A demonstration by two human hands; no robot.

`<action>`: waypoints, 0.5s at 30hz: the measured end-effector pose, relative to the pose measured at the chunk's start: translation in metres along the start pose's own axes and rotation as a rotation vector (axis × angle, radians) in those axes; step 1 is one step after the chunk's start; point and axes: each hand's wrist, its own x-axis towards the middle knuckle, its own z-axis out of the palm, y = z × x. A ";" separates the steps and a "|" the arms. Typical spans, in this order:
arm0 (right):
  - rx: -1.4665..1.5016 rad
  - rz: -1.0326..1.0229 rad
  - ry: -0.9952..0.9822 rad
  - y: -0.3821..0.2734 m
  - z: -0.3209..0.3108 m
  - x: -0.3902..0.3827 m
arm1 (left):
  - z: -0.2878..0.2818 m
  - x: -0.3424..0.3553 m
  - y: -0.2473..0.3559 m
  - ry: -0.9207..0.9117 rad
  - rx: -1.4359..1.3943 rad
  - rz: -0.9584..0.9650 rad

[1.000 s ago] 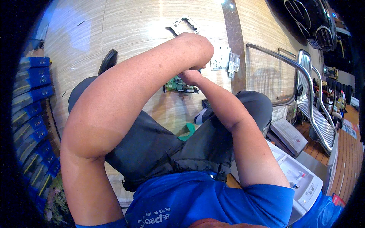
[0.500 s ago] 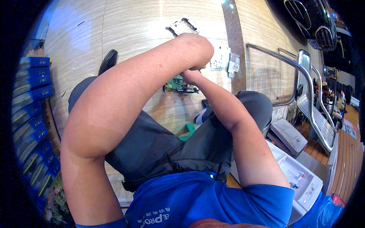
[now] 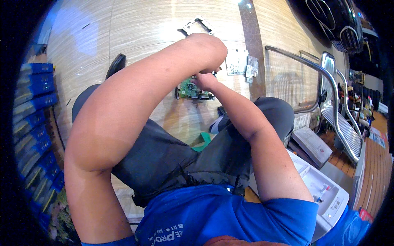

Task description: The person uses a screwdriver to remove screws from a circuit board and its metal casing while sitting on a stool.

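Note:
My left hand (image 3: 209, 51) arches over the green circuit board (image 3: 186, 90), fingers curled downward and closed, their grip hidden beneath it. My right hand (image 3: 204, 80) is just below it, at the board's top, its fingers bent and pressed together on something too small or covered to make out. The board lies on the pale floor (image 3: 82, 49) between my legs. Beyond my hands is a white-and-black rectangular frame (image 3: 209, 28); to the right lie a white sheet with small dark bits (image 3: 235, 63) and a silver grey piece (image 3: 252, 69).
Stacked blue-and-grey items (image 3: 35, 96) line the left. At the right stand a chrome tubular chair (image 3: 341, 123), a large black object (image 3: 334, 22), a flat grey box (image 3: 310, 143) and a white plastic unit (image 3: 328, 201). A green strap (image 3: 203, 141) lies between my legs.
My left hand and forearm have shifted slightly up and to the left, uncovering a little more of the board. My right hand has barely moved.

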 end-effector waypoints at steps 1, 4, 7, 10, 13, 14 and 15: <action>-0.027 -0.032 0.184 0.004 0.005 0.000 | 0.000 -0.002 -0.001 0.046 0.011 0.021; -0.042 0.001 0.223 0.013 0.006 0.008 | -0.001 -0.005 -0.003 0.070 0.018 0.023; -0.063 0.025 0.108 0.021 0.008 0.014 | -0.001 -0.006 -0.004 0.044 0.009 0.000; -0.063 -0.035 0.115 0.027 0.011 0.015 | 0.001 -0.003 -0.003 0.044 0.016 -0.003; -0.029 -0.067 0.087 0.029 0.010 0.014 | 0.001 -0.002 0.000 0.060 0.027 -0.009; -0.026 -0.077 0.081 0.030 0.009 0.013 | 0.000 -0.001 0.002 0.069 0.028 -0.014; -0.022 -0.085 0.078 0.023 0.007 0.012 | 0.001 -0.002 0.001 0.064 0.027 -0.022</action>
